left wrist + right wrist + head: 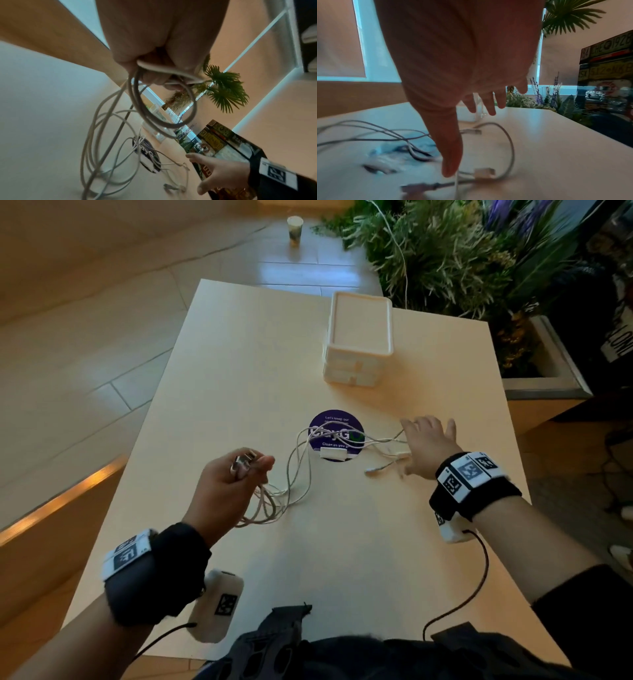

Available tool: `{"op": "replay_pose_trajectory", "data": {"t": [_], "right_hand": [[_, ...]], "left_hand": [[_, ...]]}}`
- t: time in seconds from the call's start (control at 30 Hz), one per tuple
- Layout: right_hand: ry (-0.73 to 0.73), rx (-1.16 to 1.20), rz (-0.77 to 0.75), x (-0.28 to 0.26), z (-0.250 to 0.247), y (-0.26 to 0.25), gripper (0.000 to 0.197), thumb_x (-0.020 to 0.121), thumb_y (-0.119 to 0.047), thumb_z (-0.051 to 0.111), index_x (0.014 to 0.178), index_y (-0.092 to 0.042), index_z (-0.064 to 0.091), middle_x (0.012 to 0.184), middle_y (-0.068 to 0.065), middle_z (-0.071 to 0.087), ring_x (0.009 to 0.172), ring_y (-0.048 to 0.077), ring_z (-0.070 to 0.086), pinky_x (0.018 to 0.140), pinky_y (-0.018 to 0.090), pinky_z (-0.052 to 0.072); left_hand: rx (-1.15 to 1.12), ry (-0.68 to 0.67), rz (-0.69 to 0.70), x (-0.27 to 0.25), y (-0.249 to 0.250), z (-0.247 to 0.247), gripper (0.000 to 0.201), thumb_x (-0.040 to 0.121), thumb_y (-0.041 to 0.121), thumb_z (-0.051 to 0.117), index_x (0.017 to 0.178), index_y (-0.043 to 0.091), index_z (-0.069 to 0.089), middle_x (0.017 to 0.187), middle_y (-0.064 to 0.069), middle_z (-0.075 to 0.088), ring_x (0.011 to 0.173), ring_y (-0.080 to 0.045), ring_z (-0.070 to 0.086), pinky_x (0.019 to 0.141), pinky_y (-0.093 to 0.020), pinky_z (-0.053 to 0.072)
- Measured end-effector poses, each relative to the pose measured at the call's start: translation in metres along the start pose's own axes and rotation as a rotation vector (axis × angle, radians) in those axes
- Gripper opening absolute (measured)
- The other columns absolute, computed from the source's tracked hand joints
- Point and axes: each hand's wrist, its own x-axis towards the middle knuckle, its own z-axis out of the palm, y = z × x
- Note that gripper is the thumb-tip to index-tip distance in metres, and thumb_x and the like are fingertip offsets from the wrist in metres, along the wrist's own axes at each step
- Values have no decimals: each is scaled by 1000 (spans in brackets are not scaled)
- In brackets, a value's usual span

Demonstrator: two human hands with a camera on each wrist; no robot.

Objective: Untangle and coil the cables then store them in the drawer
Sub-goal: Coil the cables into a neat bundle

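Observation:
Several thin white cables lie tangled across the middle of the pale table. My left hand is raised above the near left part of the tangle and grips a coiled bunch of cable loops, with connector ends sticking up from the fist. My right hand hovers flat, fingers spread, over the right end of the tangle, where loose connector ends lie under the palm. It holds nothing. The white drawer unit stands at the far side of the table, its drawers closed.
A round purple sticker with a small white block on it lies under the cables. Plants in a planter crowd the far right edge. A paper cup stands on the floor beyond.

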Motion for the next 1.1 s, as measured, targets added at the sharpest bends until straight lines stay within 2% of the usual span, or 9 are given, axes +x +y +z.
{"op": "replay_pose_trajectory", "data": {"t": [0.13, 0.23, 0.4, 0.5, 0.67, 0.83, 0.93, 1.03, 1.1], "right_hand": [[261, 344, -168, -32, -22, -38, 65, 88, -35, 58, 142, -14, 28, 143, 11, 37, 134, 27, 30, 112, 45, 19], [500, 753, -459, -70, -45, -87, 49, 89, -31, 56, 132, -11, 44, 128, 7, 50, 119, 16, 44, 101, 29, 33], [604, 901, -622, -98, -53, -139, 39, 88, -24, 60, 123, -8, 56, 118, 8, 53, 113, 19, 49, 101, 33, 39], [646, 916, -594, -94, -49, -144, 33, 86, -24, 62, 115, -8, 64, 108, 8, 55, 103, 21, 51, 94, 40, 43], [388, 1267, -471, -97, -43, -143, 59, 89, -49, 48, 139, -22, 36, 130, 2, 48, 120, 8, 48, 100, 18, 40], [150, 1328, -530, -100, -27, -145, 85, 83, -61, 49, 147, -29, 4, 123, 1, 62, 117, 7, 56, 107, 39, 39], [126, 1099, -591, -96, -16, -137, 63, 87, -61, 40, 139, -27, 32, 82, -5, 72, 98, 7, 62, 113, 52, 21], [162, 865, -669, -98, -16, -135, 50, 89, -56, 28, 109, -20, 57, 62, -10, 61, 73, -1, 59, 118, 39, -5], [171, 808, -719, -100, -16, -132, 40, 89, -53, 35, 97, -20, 58, 61, -11, 53, 65, 2, 52, 116, 32, 10]], "left_hand": [[-146, -2, -83, 9, 9, 12, 24, 89, 21, 60, 66, 16, 57, 45, 16, 51, 46, 1, 41, 49, -11, 34], [-178, 36, -22, 14, 20, 24, 18, 87, 20, 62, 70, 18, 57, 63, 11, 56, 54, 2, 45, 57, -11, 37], [-261, -130, 50, 16, 36, 37, 12, 87, 9, 59, 81, 18, 64, 79, -2, 64, 74, -5, 60, 71, -25, 50], [-194, -225, 92, 15, 44, 36, 25, 87, -1, 52, 83, 21, 64, 80, 4, 67, 74, 4, 62, 68, -16, 48], [-425, -399, -131, 17, 50, 35, 15, 81, 20, 65, 79, 6, 60, 63, -6, 43, 56, -17, 40, 54, -23, 31], [-1043, -458, -400, 28, 60, 21, 26, 85, 41, 47, 74, 16, 49, 60, 5, 25, 51, -11, 12, 58, -25, 8], [-1107, -373, -387, 35, 57, 13, 37, 92, 51, 34, 75, 19, 43, 57, 9, 30, 37, -1, 24, 39, -15, 12], [-1112, -275, -392, 40, 51, 10, 39, 93, 52, 32, 73, 20, 39, 55, 10, 28, 35, -1, 25, 32, -12, 17], [-1165, -220, -406, 42, 47, 6, 44, 91, 58, 31, 74, 18, 40, 54, 9, 30, 35, -2, 25, 32, -12, 15]]}}
